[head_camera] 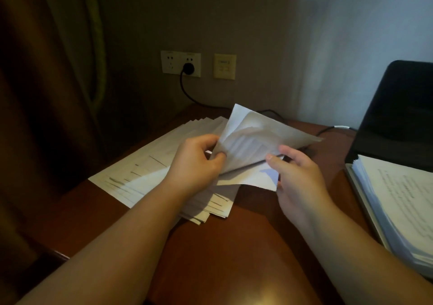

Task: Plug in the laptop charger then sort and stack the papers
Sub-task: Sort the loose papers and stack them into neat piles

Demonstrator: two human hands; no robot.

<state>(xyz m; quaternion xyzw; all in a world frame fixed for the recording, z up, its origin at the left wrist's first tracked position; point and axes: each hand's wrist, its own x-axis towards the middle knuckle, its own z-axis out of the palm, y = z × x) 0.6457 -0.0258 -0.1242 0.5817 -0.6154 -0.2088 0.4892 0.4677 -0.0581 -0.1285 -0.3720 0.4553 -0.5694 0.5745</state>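
Curtain [46,93]: dark brown, hanging along the 9 o'clock edge of the view.

Loose papers [140,171]: fanned, uneven pile lying flat on the wooden desk [210,246], at about 9 o'clock from the hands; printed lines visible, text unreadable.

Wall socket [181,63]: double plate at 12 o'clock, beside a separate pale switch plate [224,66]. Black plug [188,68] seated in the right-hand outlet; its cable [187,91] drops to the desk and runs behind the sheets toward 2 o'clock.

Left hand [196,164]: fingers curled, pinching the left edge of the raised sheets [253,145].

Raised sheets: several pages lifted above the pile at frame centre, bent and spread apart, held between both hands.

Right hand [297,175]: thumb on top, fingers below, gripping the lower right edge of the same sheets.

Laptop [398,107]: black, lid open, at 3 o'clock.

Stacked papers [398,201]: thick, printed pile resting on the laptop's base, at 4 o'clock.
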